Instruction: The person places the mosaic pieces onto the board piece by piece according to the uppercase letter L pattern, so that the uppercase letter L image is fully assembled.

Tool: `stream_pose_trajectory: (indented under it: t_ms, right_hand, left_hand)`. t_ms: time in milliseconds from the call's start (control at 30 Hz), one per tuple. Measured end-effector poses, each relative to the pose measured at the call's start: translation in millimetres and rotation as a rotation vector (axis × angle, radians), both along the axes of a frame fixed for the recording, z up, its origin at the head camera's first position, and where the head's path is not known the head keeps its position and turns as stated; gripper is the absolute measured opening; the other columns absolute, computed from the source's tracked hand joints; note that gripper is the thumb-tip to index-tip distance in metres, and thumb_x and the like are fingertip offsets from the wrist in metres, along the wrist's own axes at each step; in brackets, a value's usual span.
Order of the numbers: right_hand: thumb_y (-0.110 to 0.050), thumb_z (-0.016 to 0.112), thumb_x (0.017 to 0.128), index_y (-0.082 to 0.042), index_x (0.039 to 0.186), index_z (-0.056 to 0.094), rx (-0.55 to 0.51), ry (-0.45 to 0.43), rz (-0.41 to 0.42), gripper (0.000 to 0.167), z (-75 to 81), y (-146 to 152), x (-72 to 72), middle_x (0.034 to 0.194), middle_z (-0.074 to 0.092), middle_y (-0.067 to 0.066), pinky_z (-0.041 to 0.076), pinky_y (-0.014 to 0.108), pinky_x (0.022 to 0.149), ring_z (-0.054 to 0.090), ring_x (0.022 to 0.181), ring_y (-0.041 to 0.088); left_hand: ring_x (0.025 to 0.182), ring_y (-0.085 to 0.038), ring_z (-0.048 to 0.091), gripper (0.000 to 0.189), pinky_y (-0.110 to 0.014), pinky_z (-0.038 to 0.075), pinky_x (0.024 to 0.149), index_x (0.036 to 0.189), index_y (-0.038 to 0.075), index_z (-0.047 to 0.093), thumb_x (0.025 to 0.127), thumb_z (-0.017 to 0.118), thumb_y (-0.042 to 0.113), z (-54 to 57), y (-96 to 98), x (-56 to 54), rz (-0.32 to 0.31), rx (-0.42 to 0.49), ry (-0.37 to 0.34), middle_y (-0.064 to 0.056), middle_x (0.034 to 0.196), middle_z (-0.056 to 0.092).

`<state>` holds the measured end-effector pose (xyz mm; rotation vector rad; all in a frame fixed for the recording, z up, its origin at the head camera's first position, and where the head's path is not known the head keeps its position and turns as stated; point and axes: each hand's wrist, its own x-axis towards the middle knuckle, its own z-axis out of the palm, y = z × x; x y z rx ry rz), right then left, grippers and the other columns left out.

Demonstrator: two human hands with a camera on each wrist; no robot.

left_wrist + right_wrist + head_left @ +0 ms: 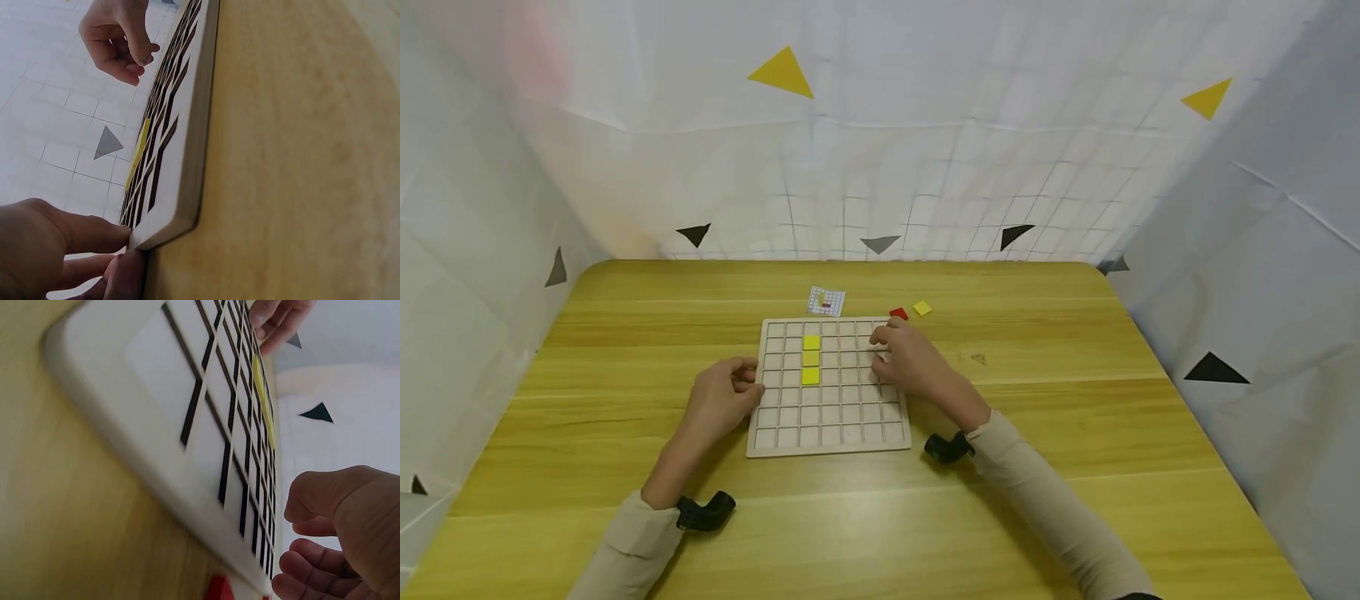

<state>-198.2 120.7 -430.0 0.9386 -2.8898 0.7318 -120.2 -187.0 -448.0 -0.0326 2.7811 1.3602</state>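
A pale wooden grid board [850,452] lies on the table with three yellow square tiles [811,358] in one column of its cells. My left hand [722,396] holds the board's left edge; in the left wrist view its thumb and a finger meet the rim. Over the board's right side hovers my right hand [910,358], fingers loosely curved, thumb apart, and nothing shows between them in the right wrist view [340,544]. Just beyond its fingertips, a red tile [898,313] lies behind the board's back right corner. A loose yellow tile [922,308] sits right of it.
A small printed card [826,302] with a coloured grid pattern lies behind the board. The wooden table [850,533] ends at a white sheet wall [880,167] marked with triangles. Black wrist devices [706,512] are strapped at both sleeves. A small dark mark [978,359] shows right of the right hand.
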Motion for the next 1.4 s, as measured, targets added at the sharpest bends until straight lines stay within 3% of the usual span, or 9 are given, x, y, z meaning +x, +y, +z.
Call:
stream_pose_trajectory:
  t_ms: [700,1167,1400]
  right_hand:
    - [-0.005,0.069,0.084,0.002,0.107,0.071,-0.074,-0.024,-0.191,0.024,-8.9,59.0,-19.8,0.099,0.061,0.014,0.055,0.039,0.076,0.063,0.088,0.027]
    - [-0.013,0.073,0.087,0.004,0.111,0.069,-0.048,-0.009,-0.229,0.030,-12.9,71.6,-37.1,0.100,0.061,0.019,0.053,0.043,0.077,0.061,0.089,0.031]
    - [-0.016,0.073,0.088,0.004,0.119,0.065,-0.042,-0.067,-0.276,0.038,-10.9,73.0,-45.7,0.106,0.060,0.018,0.052,0.044,0.082,0.060,0.095,0.031]
  left_hand:
    - [0.094,-0.028,0.067,0.043,-0.038,0.056,0.075,0.130,-0.006,0.060,0.091,0.067,0.007,-3.6,1.6,3.7,-0.004,-0.001,-0.009,-0.016,0.107,0.064]
    - [0.095,-0.028,0.068,0.042,-0.039,0.056,0.076,0.129,-0.006,0.061,0.091,0.068,0.008,-1.6,0.7,1.0,0.000,-0.011,-0.002,-0.016,0.107,0.065]
    - [0.095,-0.027,0.068,0.042,-0.038,0.056,0.075,0.129,-0.005,0.061,0.090,0.068,0.009,-0.1,0.8,-1.0,0.001,-0.017,0.002,-0.015,0.106,0.065]
